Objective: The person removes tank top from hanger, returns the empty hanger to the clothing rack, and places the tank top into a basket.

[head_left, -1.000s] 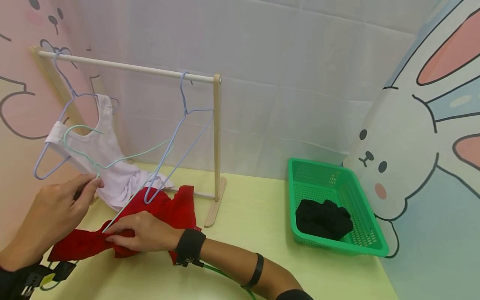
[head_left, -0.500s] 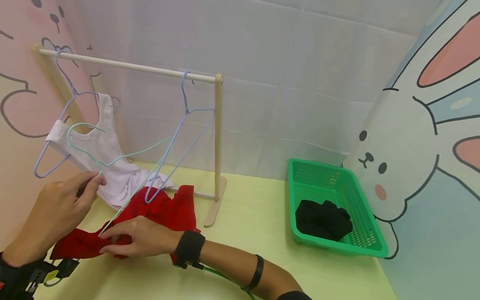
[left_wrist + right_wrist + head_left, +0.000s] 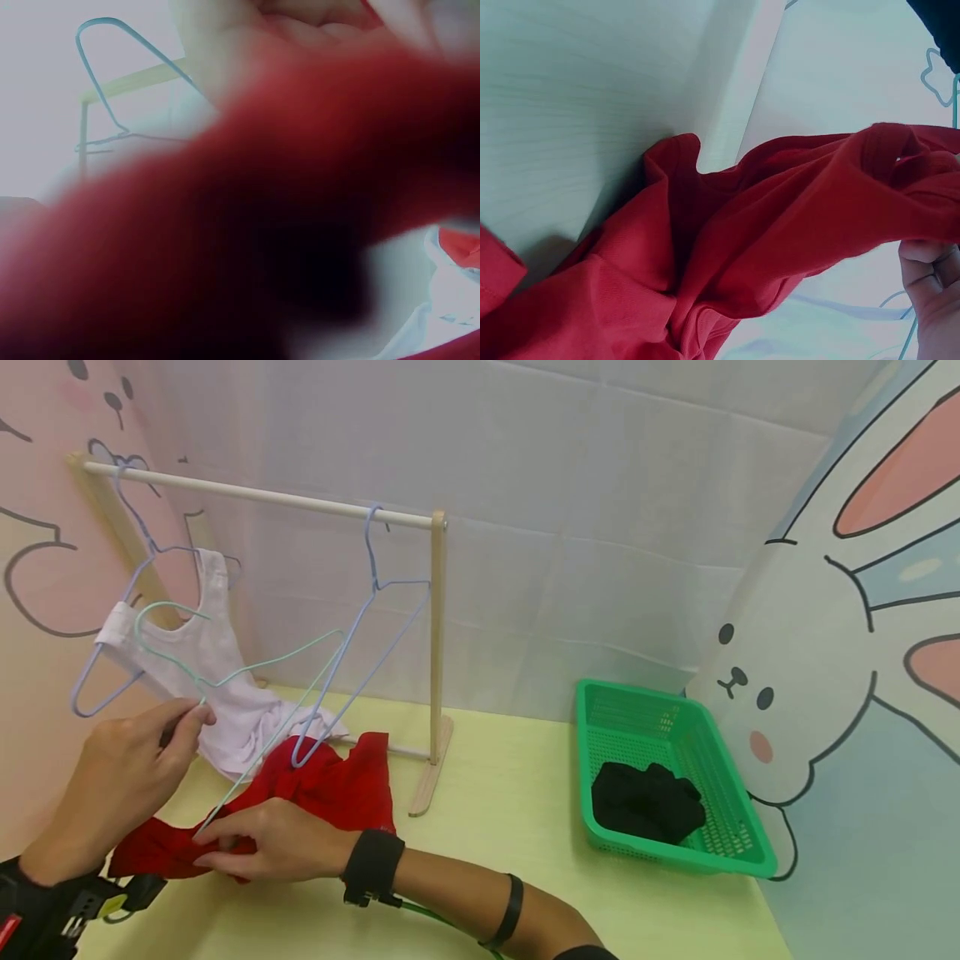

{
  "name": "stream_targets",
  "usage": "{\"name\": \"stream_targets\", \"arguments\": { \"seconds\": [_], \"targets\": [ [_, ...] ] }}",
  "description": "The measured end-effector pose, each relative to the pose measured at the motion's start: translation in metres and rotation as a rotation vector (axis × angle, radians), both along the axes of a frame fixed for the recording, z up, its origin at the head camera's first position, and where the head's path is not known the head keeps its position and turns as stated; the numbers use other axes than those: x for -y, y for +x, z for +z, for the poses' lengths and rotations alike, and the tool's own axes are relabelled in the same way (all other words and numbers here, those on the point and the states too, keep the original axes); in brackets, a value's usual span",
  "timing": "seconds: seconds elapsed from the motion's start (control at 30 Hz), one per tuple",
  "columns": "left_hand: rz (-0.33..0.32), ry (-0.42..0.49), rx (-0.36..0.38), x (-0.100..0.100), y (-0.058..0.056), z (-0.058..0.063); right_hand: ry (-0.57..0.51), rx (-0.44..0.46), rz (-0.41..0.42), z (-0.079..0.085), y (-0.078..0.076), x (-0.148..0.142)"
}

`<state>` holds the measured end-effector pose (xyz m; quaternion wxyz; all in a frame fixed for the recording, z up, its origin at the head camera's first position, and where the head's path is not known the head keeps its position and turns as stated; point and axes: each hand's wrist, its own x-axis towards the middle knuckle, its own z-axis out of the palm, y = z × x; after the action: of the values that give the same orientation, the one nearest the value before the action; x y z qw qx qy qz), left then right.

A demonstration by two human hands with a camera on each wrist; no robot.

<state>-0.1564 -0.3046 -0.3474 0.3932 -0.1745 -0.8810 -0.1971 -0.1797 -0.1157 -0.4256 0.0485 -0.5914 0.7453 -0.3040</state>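
Observation:
My left hand pinches a mint-green wire hanger just below its hook, tilting the hanger in front of the rack. At the hanger's lower corner, my right hand pinches the wire together with a red garment. The garment's left part gathers around this corner and reaches under my left wrist; the rest lies bunched on the table. In the right wrist view the red cloth stretches in folds toward the right edge. A blurred red fold covers much of the left wrist view.
Behind the hands stands a rack with a white bar. A white tank top hangs there on a lavender hanger, its lower part on the table. Another lavender hanger hangs bare. A green basket at right holds a black garment.
My left hand has shifted slightly right and up with the hanger. My right hand has moved a little left and down, and the red garment's left end has shifted right.

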Motion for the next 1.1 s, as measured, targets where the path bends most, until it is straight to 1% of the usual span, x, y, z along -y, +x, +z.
{"name": "stream_targets", "arguments": {
  "seconds": [0.13, 0.43, 0.53, 0.67, 0.83, 0.97, 1.1],
  "targets": [
    [-0.002, 0.001, -0.017, 0.000, -0.002, 0.001, 0.024, -0.035, -0.006, 0.000, 0.000, 0.000],
    [0.002, -0.009, -0.038, -0.001, -0.003, 0.006, 0.026, -0.111, 0.014, 0.001, 0.000, 0.000],
    [0.005, -0.007, -0.026, 0.000, -0.002, 0.008, 0.033, -0.126, 0.018, 0.001, 0.001, -0.001],
    [0.015, -0.001, 0.010, 0.000, -0.002, 0.011, 0.044, -0.141, 0.021, 0.002, 0.001, -0.002],
    [0.033, 0.025, 0.047, 0.000, -0.002, 0.015, 0.046, -0.160, 0.015, 0.003, 0.001, -0.003],
    [0.048, 0.045, 0.048, -0.001, -0.001, 0.016, 0.048, -0.155, 0.014, 0.002, 0.002, -0.004],
    [0.057, 0.072, 0.030, -0.002, -0.002, 0.016, 0.051, -0.147, 0.008, 0.001, 0.004, -0.004]
  ]
}}
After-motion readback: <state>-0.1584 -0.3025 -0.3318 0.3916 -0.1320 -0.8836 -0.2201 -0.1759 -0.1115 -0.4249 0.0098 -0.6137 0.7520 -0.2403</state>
